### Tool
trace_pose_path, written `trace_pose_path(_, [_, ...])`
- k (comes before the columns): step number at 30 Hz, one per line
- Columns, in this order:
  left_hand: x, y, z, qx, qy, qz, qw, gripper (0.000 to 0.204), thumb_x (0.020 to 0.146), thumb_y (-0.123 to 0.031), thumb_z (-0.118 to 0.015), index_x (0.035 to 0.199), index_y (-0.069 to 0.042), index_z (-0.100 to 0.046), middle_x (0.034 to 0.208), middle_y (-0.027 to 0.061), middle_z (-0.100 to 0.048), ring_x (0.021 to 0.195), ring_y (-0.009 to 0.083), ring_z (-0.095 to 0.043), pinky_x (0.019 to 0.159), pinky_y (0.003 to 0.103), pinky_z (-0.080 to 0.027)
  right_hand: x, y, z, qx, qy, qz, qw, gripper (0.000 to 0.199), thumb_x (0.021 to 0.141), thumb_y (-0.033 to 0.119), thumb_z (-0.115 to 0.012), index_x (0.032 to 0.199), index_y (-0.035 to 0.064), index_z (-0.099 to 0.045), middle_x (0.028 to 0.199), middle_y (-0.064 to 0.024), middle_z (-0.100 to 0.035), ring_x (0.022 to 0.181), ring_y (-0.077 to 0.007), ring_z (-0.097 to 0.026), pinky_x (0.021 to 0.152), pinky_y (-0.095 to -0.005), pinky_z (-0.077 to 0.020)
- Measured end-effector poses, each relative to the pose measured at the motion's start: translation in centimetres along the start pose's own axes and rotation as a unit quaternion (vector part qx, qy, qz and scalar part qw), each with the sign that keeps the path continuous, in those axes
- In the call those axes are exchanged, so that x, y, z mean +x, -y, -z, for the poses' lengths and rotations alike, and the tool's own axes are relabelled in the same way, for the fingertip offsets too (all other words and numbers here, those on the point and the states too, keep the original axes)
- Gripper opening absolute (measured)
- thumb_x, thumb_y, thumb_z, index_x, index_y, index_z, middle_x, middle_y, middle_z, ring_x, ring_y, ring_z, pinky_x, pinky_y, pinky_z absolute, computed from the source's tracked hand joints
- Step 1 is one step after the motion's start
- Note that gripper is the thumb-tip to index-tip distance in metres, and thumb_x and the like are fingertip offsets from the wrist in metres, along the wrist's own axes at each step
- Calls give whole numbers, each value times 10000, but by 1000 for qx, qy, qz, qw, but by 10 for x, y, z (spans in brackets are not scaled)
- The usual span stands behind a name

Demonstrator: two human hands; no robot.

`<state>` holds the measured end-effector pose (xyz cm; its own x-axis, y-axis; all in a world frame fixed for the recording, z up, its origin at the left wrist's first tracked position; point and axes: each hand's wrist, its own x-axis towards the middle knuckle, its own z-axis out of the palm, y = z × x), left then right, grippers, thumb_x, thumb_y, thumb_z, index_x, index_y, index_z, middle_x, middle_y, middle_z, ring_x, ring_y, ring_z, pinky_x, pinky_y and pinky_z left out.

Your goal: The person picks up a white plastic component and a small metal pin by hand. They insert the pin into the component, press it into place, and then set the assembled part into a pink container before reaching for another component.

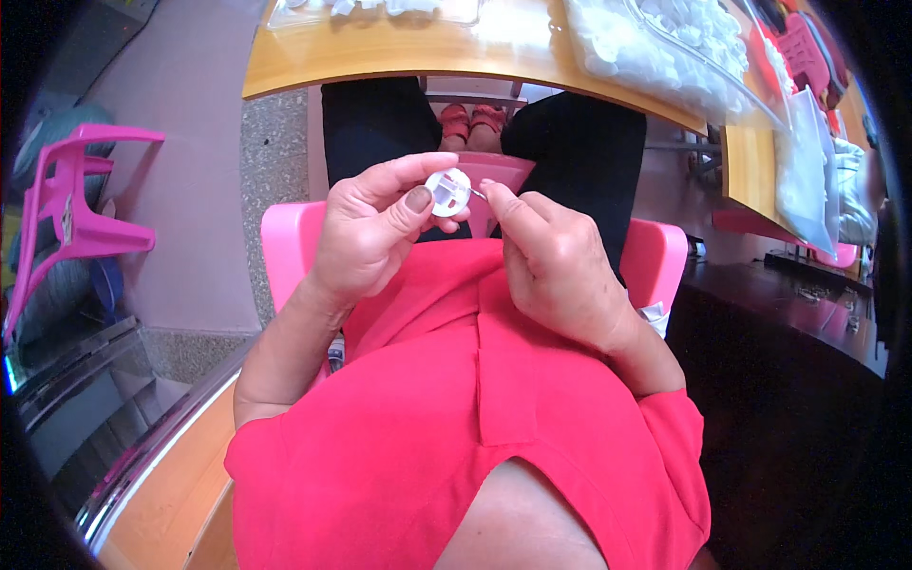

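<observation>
Table (408, 55): wooden, light brown, across the upper part of the view, ahead of the seated person.

Chair (288, 245): pink, its arms showing on both sides of the person.

Garment (408, 408): red, filling the lower middle, below the hands.

Bag (617, 52): clear, with many small white pieces, on the table toward the right, well apart from the hands.

Left hand (366, 228): closed in a pinch, thumb and fingers gripping the rim of a white round piece, palm turned inward.

Right hand (565, 256): curled, thumb and forefinger closed on a slim rod; the other fingers fold under, partly hidden.

White round piece (443, 197): between the hands, above the lap; held from its left side, hollow face partly toward the viewer, reddish-brown spots inside. It lies directly left of the right fingertips, at nearly their level; the left hand is nearer, being in contact.

Slim rod (478, 196): short visible length, long axis roughly crosswise, free end pointing left at the piece's right rim. Contact there: cannot be told.
</observation>
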<state>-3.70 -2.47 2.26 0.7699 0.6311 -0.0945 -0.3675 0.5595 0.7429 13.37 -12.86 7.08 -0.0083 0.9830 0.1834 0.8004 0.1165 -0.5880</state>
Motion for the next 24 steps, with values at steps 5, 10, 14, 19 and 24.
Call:
trace_pose_path(5, [0,2,0,3,-7,-3,1000,326,933,-68,-548,1238,46,-532,1079,146,-638,921,199,-640,822,320,-538,-2,0,-5,-68,-23,21,997,416,728,-99,-574,1140,-46,-576,713,-141,-544,625,-274,-590,547,-362,-495])
trace_pose_path(10, [-1,4,0,-9,-11,17,1000,339,937,-85,-540,1253,38,-517,1104,164,-627,933,228,-642,825,341,-539,-2,1,-7,-90,-26,26,995,436,717,-92,-585,1151,-47,-576,710,-130,-544,629,-254,-588,546,-358,-503])
trace_pose_path(14, [-1,5,1,-7,-8,17,1000,354,944,-106,-529,1270,31,-501,1121,181,-617,937,257,-645,824,352,-539,-3,0,-7,-101,-18,31,994,423,724,-22,-579,1146,-56,-569,721,-125,-542,649,-257,-596,541,-361,-503])
trace_pose_path(19, [-2,4,-2,-2,-10,13,1000,337,935,-80,-543,1250,37,-519,1110,165,-625,937,226,-639,826,339,-539,-3,0,-7,-119,-12,38,992,411,747,56,-568,1142,-60,-562,734,-121,-543,670,-262,-604,541,-360,-505])
trace_pose_path(24, [-3,4,-4,2,-13,6,1000,304,924,-40,-554,1217,39,-551,1073,145,-636,922,189,-632,826,312,-536,-2,3,-7,-150,-19,45,988,393,742,-40,-593,1134,-56,-582,687,-114,-528,618,-228,-580,517,-348,-488])
